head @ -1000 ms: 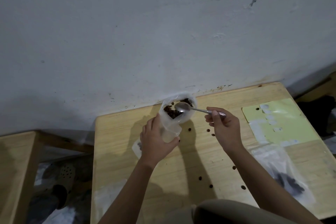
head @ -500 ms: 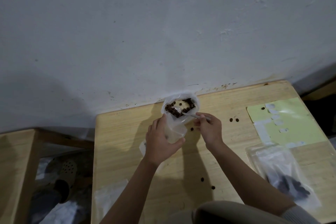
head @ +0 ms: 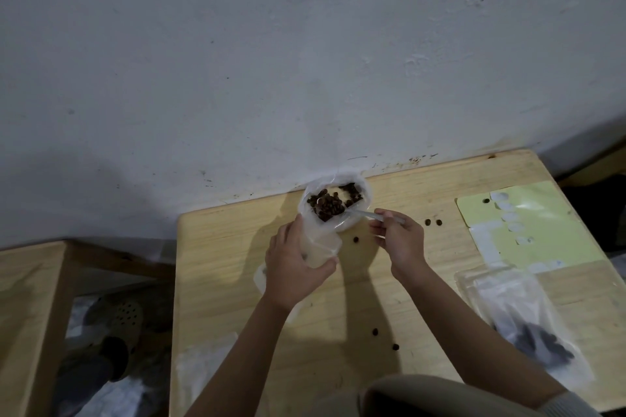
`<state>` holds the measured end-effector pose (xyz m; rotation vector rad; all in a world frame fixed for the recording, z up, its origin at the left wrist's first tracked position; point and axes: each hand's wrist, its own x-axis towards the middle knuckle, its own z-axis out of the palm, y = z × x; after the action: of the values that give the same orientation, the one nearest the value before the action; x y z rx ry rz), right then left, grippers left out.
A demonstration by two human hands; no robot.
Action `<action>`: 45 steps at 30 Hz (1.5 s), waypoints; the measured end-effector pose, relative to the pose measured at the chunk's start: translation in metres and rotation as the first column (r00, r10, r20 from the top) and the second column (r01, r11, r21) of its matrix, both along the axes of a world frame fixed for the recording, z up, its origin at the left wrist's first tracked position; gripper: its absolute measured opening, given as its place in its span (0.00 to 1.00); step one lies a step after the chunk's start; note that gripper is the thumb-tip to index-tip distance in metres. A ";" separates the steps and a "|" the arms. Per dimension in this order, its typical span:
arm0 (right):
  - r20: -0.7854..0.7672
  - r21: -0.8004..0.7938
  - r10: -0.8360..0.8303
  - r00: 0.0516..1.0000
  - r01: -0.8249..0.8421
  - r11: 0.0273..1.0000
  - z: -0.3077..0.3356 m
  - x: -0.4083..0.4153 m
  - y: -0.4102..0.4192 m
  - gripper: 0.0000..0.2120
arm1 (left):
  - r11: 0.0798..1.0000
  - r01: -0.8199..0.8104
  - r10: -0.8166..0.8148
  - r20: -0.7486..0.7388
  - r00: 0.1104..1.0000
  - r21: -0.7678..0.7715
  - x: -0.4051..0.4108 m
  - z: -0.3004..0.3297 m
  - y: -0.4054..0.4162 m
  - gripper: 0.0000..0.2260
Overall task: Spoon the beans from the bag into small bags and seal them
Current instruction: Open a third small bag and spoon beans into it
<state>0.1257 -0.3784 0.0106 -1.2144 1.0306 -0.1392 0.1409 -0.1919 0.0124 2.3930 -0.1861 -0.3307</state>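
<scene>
A clear bag of dark beans (head: 335, 205) stands open at the back of the wooden table (head: 230, 281), against the wall. My left hand (head: 294, 267) grips a small clear bag (head: 321, 247) just in front of it, its mouth beside the big bag's rim. My right hand (head: 399, 240) pinches a metal spoon (head: 364, 214) by the handle. The spoon's bowl is buried among the beans inside the big bag.
Loose beans (head: 433, 222) lie scattered on the table. A green sheet with white labels (head: 528, 223) sits at the right. A filled clear bag (head: 528, 325) lies below it. Empty bags (head: 203, 362) rest at the front left. A stool (head: 30, 298) stands at the left.
My right hand moved left toward the bean bag and lowered the spoon into the beans; it was held empty above the bag's mouth a second ago. The left hand stayed put.
</scene>
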 end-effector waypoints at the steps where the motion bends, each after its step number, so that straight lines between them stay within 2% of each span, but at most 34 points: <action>1: 0.014 -0.014 0.008 1.000 -0.007 1.000 0.003 -0.002 -0.002 0.10 | 1.000 -0.002 0.002 0.003 1.000 0.005 -0.001 0.001 0.000 0.46; 6: 0.085 -0.087 0.048 0.995 -0.040 0.995 0.021 -0.009 -0.011 0.10 | 0.998 -0.028 0.027 0.028 0.999 0.050 0.000 0.004 0.001 0.45; 10: 0.173 -0.086 0.083 0.981 -0.069 0.994 0.035 -0.016 -0.017 0.11 | 0.994 -0.037 0.032 0.046 0.998 0.099 0.004 0.006 -0.001 0.44; 12: 0.224 -0.129 0.147 0.963 -0.120 0.984 0.039 -0.020 -0.018 0.12 | 0.993 -0.034 0.027 0.066 0.997 0.115 0.006 0.008 -0.003 0.45; 16: 0.294 -0.312 0.333 0.896 -0.239 0.919 0.046 -0.029 -0.015 0.11 | 0.996 -0.033 0.025 0.094 0.995 0.086 0.008 0.013 -0.007 0.44; 20: 0.307 -0.338 0.277 0.910 -0.168 0.926 0.049 -0.030 -0.015 0.10 | 0.999 -0.030 0.028 0.096 0.995 0.022 0.005 0.016 -0.007 0.45; 23: 0.260 -0.341 0.222 0.940 -0.126 0.932 0.042 -0.024 -0.015 0.09 | 0.998 -0.036 0.041 0.100 0.994 -0.057 -0.001 0.018 -0.005 0.45; 28: 0.120 -0.290 0.204 0.972 -0.162 0.943 0.021 -0.007 -0.008 0.10 | 0.940 -0.064 0.096 0.081 0.992 -0.335 -0.012 0.024 -0.002 0.43; 32: 0.039 -0.198 0.225 0.974 -0.213 0.957 0.011 0.004 -0.002 0.13 | 0.934 -0.073 0.117 0.107 0.987 -0.350 -0.019 0.032 -0.001 0.45; 35: -0.025 -0.132 0.223 0.974 -0.225 0.965 0.006 0.008 -0.004 0.24 | 0.935 -0.087 0.139 0.131 0.981 -0.344 -0.021 0.037 -0.001 0.47; 38: -0.164 -0.269 0.195 0.967 -0.234 0.934 0.011 0.003 -0.004 0.32 | 0.932 -0.120 0.178 0.142 0.974 -0.343 -0.023 0.041 -0.001 0.47; 40: -0.083 -0.471 0.169 0.982 -0.188 0.862 0.025 -0.013 0.003 0.28 | 0.923 -0.164 0.217 0.121 0.969 -0.347 -0.025 0.044 -0.003 0.47; 42: 0.115 -0.622 0.301 0.947 -0.167 0.765 0.041 -0.033 0.011 0.16 | 0.915 -0.190 0.230 0.073 0.970 -0.356 -0.027 0.048 -0.007 0.48; 44: 0.239 -0.567 0.481 0.843 -0.281 0.774 0.060 -0.049 0.020 0.07 | 0.929 -0.166 0.175 -0.003 0.985 -0.331 -0.029 0.055 -0.012 0.47; 45: 0.281 -0.494 0.533 0.798 -0.356 0.793 0.066 -0.056 0.024 0.07 | 0.938 -0.143 0.134 -0.052 0.990 -0.316 -0.030 0.058 -0.015 0.47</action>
<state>0.0698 -0.3547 0.0769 -1.7113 0.3141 -0.2317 0.1105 -0.2073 0.0701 2.0658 -0.0510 -0.2489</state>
